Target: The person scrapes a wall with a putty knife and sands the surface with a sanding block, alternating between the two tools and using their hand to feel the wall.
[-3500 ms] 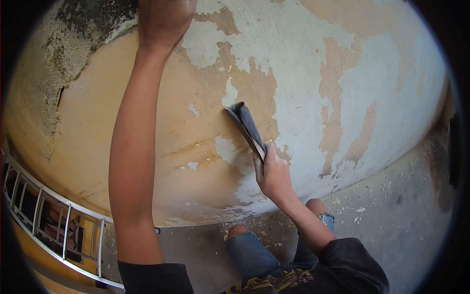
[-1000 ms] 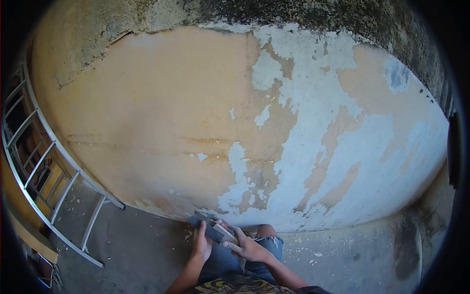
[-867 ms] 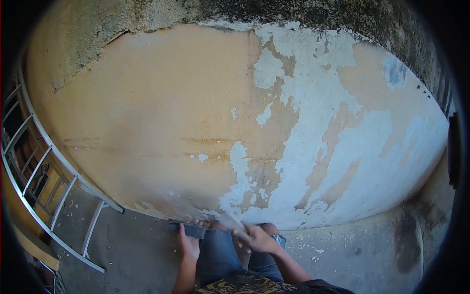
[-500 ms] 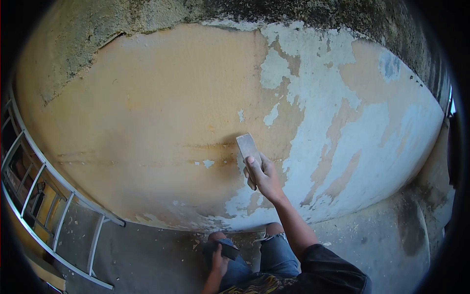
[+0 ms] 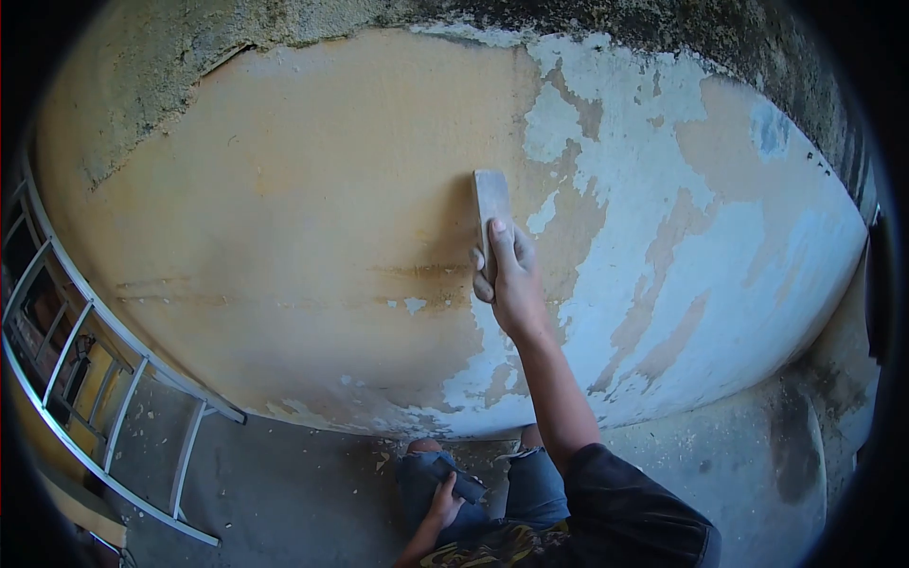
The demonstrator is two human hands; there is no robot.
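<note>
My right hand [image 5: 513,276] is closed around a dusty grey sanding block [image 5: 490,197], thumb along its face, with the block's top end pointing up. The block is at the wall [image 5: 350,189], over its tan surface just left of the peeling pale-blue paint [image 5: 625,275]; whether it presses flat is hard to tell. Grey dust coats the fingers of that hand. Low down, in front of my jeans, my left hand [image 5: 445,504] grips a dark flat rectangular piece [image 5: 464,485] whose kind I cannot make out.
A metal ladder [image 5: 114,426] stands at the left, beside the wall. Rough, dark-stained masonry [image 5: 653,28] runs along the top. Paint flakes are scattered over the grey concrete floor [image 5: 284,483] below. A dark stain [image 5: 793,445] marks the right corner.
My right hand has moved the sanding block upward along the wall, and the block now stands more upright. My left hand has shifted slightly right with the dark piece. The view has tilted a little.
</note>
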